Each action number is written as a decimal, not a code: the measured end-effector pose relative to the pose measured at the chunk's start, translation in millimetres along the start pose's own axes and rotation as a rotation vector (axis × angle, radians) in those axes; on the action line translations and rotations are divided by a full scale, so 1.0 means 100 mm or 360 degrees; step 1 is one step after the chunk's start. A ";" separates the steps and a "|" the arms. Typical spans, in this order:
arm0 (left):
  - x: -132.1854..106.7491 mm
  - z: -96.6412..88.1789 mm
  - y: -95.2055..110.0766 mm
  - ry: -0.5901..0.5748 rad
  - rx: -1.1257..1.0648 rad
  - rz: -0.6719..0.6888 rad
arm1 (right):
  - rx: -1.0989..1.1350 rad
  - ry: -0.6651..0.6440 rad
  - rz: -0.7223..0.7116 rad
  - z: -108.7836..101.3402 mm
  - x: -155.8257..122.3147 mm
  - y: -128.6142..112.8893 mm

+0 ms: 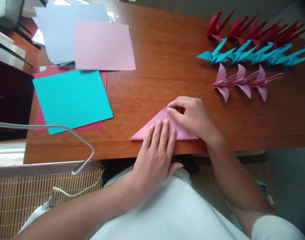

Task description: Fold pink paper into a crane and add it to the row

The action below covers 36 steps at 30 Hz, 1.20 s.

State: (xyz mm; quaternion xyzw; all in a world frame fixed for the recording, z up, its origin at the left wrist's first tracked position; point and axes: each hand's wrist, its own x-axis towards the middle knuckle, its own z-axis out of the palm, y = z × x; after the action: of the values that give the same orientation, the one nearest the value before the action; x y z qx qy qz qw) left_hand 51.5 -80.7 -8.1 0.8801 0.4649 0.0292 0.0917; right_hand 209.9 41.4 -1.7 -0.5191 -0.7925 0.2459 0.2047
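Observation:
A sheet of pink paper (pixel 147 129), folded into a triangle, lies near the table's front edge with its long side toward me. My left hand (pixel 157 150) rests flat on it, the fingers stretched over the lower middle and the thumb off to the side. At the triangle's top corner, my right hand (pixel 189 115) pinches the paper between thumb and fingertips. The right hand and wrist cover part of the triangle's right side.
The wooden table (pixel 157 80) holds pink sheets (pixel 104 46), pale blue sheets (pixel 57 30), turquoise sheets (pixel 75 100) and red sheets (pixel 102 126) at left. Red cranes (pixel 214 28), turquoise cranes (pixel 214 56) and pink cranes (pixel 221 83) stand in rows at right. A cable (pixel 82 140) crosses the left edge.

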 end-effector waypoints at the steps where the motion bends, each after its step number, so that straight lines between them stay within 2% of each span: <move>1: 0.00 0.00 0.00 0.0000 0.0001 0.0000 | 0.0000 -0.0003 0.0004 0.00 0.00 0.00; 15: 0.00 0.03 0.00 0.0013 0.0008 -0.0008 | 0.0001 0.0052 0.0043 0.02 -0.01 -0.02; 30: 0.03 -0.03 0.01 -0.0012 0.0013 -0.0004 | -0.0042 0.0096 0.0036 0.07 -0.02 -0.01; 36: 0.03 -0.03 0.01 -0.0040 0.0032 -0.0013 | -0.0196 0.0121 -0.0016 0.10 -0.10 -0.01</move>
State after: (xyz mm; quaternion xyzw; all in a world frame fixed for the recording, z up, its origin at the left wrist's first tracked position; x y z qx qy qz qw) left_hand 53.6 -78.3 -4.7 0.8793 0.4677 0.0133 0.0888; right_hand 207.3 30.3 -9.4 -0.5357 -0.8004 0.1757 0.2035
